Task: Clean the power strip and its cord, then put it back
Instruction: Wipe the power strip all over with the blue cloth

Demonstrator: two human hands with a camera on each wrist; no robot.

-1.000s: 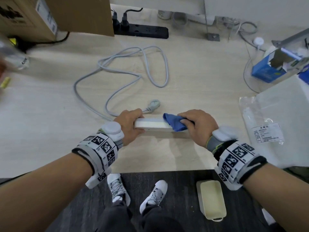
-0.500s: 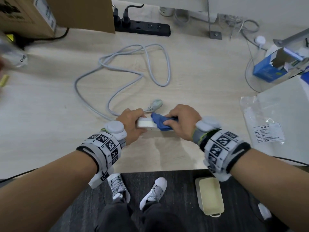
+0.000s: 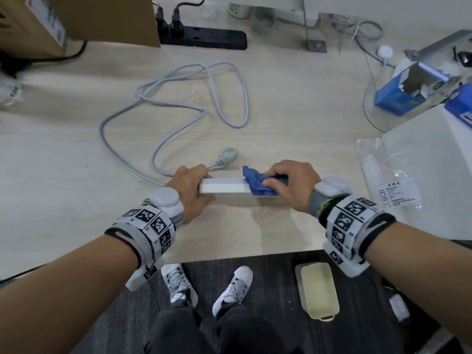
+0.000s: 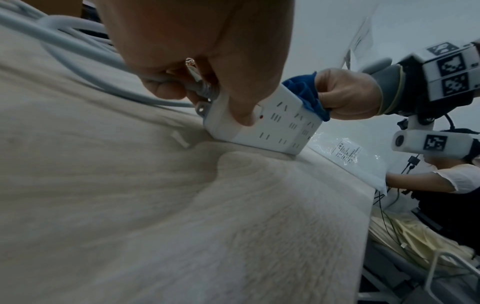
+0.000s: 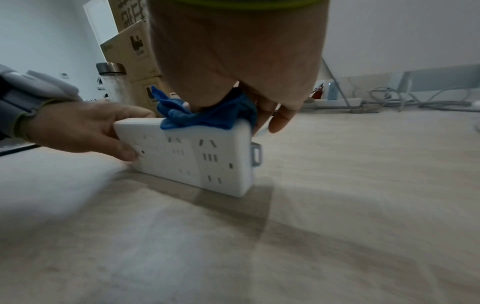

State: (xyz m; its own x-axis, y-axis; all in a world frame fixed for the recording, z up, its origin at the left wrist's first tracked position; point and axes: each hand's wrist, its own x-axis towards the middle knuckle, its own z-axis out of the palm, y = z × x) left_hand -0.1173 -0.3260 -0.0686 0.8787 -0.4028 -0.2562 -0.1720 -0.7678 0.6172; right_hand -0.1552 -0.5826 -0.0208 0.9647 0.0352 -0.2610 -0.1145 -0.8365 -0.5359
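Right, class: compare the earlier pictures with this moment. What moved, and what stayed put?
The right hand slid the blue cloth left along the top edge of the white power strip, then back right toward its far end. Unchanged: the left hand grips the strip's cord end, the strip stands on its long edge on the table, and the grey cord lies looped behind.

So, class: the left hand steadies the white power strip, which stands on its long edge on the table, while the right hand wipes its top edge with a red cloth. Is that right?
Not quite: the cloth is blue, not red, as the head view shows. The rest holds: the left hand steadies the white power strip, standing on its long edge on the table, while the right hand wipes its top edge.
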